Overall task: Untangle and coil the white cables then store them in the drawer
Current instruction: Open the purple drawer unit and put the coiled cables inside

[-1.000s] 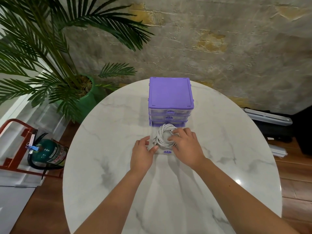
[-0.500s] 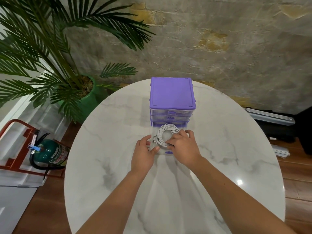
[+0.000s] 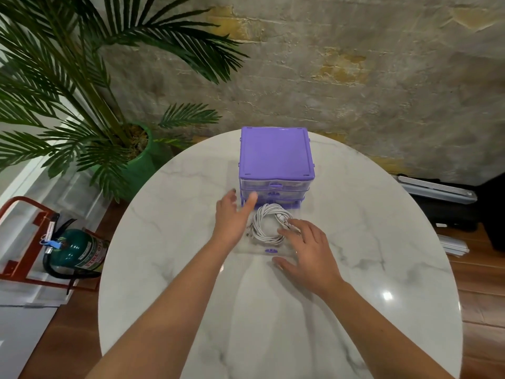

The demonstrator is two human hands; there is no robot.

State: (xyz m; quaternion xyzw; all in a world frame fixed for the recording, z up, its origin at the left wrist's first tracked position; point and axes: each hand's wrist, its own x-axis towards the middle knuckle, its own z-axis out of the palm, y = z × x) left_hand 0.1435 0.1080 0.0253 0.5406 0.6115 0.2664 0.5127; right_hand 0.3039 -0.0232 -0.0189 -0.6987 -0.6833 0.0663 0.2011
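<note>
The coiled white cables (image 3: 269, 224) lie in the pulled-out clear bottom drawer (image 3: 270, 250) of the purple drawer unit (image 3: 276, 154), which stands toward the far edge of the round marble table (image 3: 355, 242). The left hand (image 3: 234, 214) is open beside the coil, gripping nothing. The right hand (image 3: 307, 251) is open, fingertips (image 3: 293, 222) touching the coil.

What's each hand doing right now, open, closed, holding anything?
Left hand: open, holding nothing, raised beside the drawer unit.
Right hand: open, fingers spread at the coiled white cables in the pulled-out drawer, not gripping.
</note>
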